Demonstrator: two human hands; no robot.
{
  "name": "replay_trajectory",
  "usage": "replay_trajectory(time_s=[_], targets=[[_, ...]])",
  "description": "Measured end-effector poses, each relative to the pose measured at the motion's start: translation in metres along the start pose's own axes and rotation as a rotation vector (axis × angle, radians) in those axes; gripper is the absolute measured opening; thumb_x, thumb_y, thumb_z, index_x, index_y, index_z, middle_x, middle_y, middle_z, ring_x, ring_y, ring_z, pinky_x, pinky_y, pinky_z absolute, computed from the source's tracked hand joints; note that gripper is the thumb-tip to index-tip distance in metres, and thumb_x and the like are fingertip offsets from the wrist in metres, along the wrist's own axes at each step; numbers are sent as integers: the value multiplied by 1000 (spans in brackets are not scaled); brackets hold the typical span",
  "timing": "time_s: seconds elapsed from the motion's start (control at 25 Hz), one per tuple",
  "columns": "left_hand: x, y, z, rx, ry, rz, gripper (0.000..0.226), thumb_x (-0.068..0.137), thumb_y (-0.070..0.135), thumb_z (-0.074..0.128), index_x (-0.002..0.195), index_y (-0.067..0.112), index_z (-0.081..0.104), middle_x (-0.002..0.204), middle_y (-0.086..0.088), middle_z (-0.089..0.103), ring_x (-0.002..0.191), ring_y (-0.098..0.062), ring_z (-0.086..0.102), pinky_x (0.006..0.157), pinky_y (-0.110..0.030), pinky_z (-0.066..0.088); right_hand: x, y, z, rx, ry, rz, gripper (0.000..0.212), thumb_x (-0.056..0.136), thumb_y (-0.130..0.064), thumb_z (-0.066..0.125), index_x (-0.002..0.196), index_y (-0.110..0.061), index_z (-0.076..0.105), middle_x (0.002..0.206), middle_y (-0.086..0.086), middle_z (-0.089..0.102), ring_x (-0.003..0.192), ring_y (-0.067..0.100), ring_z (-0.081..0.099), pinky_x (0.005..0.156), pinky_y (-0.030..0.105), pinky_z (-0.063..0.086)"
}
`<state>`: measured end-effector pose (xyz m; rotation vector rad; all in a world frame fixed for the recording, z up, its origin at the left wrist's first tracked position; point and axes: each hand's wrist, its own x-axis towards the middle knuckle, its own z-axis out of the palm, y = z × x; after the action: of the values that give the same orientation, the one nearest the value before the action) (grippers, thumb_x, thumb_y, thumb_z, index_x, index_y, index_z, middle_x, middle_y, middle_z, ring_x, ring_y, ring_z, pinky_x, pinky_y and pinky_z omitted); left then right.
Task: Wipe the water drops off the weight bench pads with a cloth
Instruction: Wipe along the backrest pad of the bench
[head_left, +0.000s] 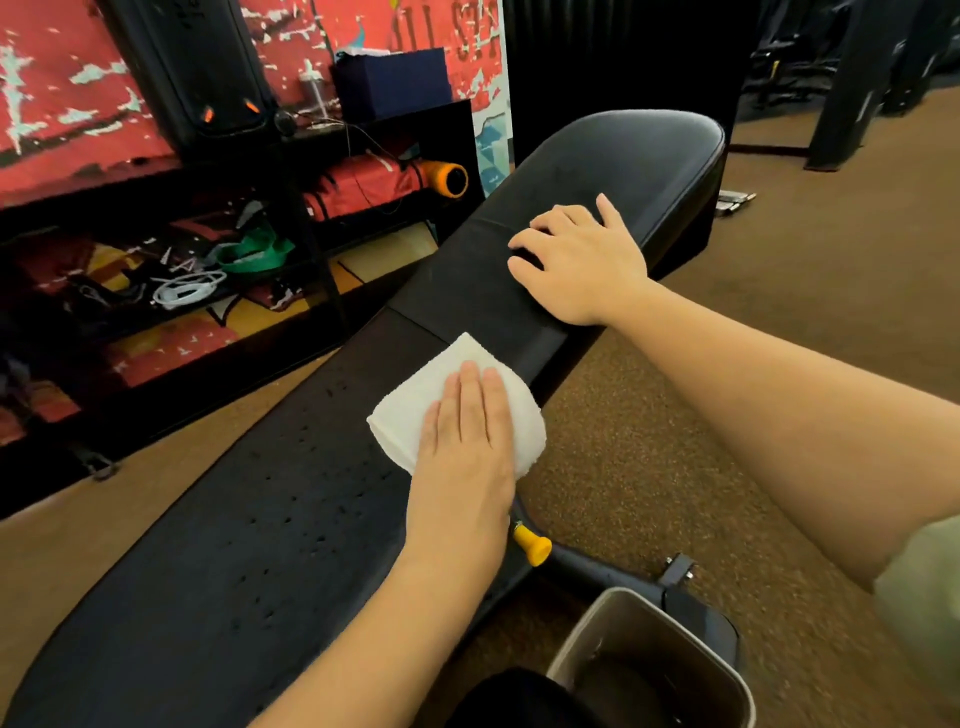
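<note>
With the cloth (447, 400) pinned under flat left fingers (470, 395) and the right hand (576, 260) splayed empty, drops (291, 499) on the pad (208, 597) could be merely smeared

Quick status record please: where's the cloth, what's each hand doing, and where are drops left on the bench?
cloth: white cloth, flat on long back pad, near the gap to the seat pad
left hand: palm down, pressing the cloth
right hand: flat on seat pad, empty
drops: many visible on back pad, left of and below the cloth
seat pad: no drops discernible
</note>
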<state>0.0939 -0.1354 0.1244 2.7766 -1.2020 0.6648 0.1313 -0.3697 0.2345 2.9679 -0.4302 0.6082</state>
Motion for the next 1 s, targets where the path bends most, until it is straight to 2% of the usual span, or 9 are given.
replay_trajectory(time_s=[0.12, 0.2, 0.36, 0.48, 0.56, 0.64, 0.72, 0.88, 1.0], targets=[[27, 5, -13, 23, -74, 5, 112, 93, 34, 74, 165, 2, -5, 172, -27, 10, 159, -40, 18, 126, -49, 28, 1, -1, 0, -8, -2, -4, 56, 104, -57, 19, 146, -37, 49, 158, 1, 43, 153, 26, 24, 125, 59, 2], [31, 16, -17, 45, -66, -45, 105, 101, 37, 62, 162, 5, -17, 173, -26, 1, 160, -41, 11, 127, -49, 25, 0, -2, 0, -17, -4, -2, 56, 104, -59, 19, 147, -37, 48, 158, 0, 42, 153, 26, 25, 125, 60, 2], [-8, 7, -2, 156, 23, 58, 79, 101, 25, 34, 162, -6, -6, 170, -32, 11, 157, -45, 23, 124, -50, 29, 0, -1, 0, -12, -8, 4, 57, 103, -59, 18, 148, -38, 47, 160, 0, 41, 153, 26, 24, 125, 59, 1], [-24, -9, 3, 109, -15, 118, 74, 97, 23, 32, 162, -9, 13, 166, -34, 23, 153, -46, 31, 121, -50, 36, -2, -2, 0, -12, 7, 9, 58, 104, -59, 18, 148, -38, 48, 160, 0, 41, 153, 26, 25, 125, 58, 3], [-10, -6, -5, 61, -38, 70, 76, 94, 28, 37, 160, -8, 24, 163, -33, 31, 150, -45, 38, 119, -48, 39, -2, -2, 1, -25, 5, 7, 57, 104, -59, 19, 149, -37, 47, 160, 0, 41, 153, 27, 25, 125, 57, 5], [11, 0, -13, 12, -52, 19, 81, 94, 32, 40, 161, -8, 20, 166, -33, 26, 154, -43, 31, 123, -47, 32, -1, -2, 1, -36, 1, -3, 57, 104, -59, 19, 149, -37, 46, 160, 0, 40, 153, 27, 26, 125, 57, 6], [21, 7, -18, -57, -126, -73, 84, 92, 34, 31, 162, -8, 12, 168, -33, 18, 157, -42, 23, 126, -47, 24, -1, -4, 0, -47, -10, -7, 58, 103, -60, 20, 150, -37, 44, 161, 0, 39, 153, 27, 25, 125, 57, 7], [-10, 16, -9, -59, -87, -120, 69, 93, 17, 44, 156, -7, 35, 158, -35, 40, 145, -45, 46, 118, -51, 43, 1, -3, -3, -124, -119, -21, 62, 103, -61, 17, 159, -36, 29, 169, -4, 23, 157, 22, 13, 125, 58, 2], [-19, 5, -13, -135, -138, -146, 84, 90, 23, 63, 160, -7, 28, 163, -34, 31, 151, -46, 35, 123, -52, 34, 12, -12, -7, -189, -212, -21, 64, 104, -58, 13, 163, -33, 17, 171, -2, 12, 158, 25, 6, 123, 63, -1]])
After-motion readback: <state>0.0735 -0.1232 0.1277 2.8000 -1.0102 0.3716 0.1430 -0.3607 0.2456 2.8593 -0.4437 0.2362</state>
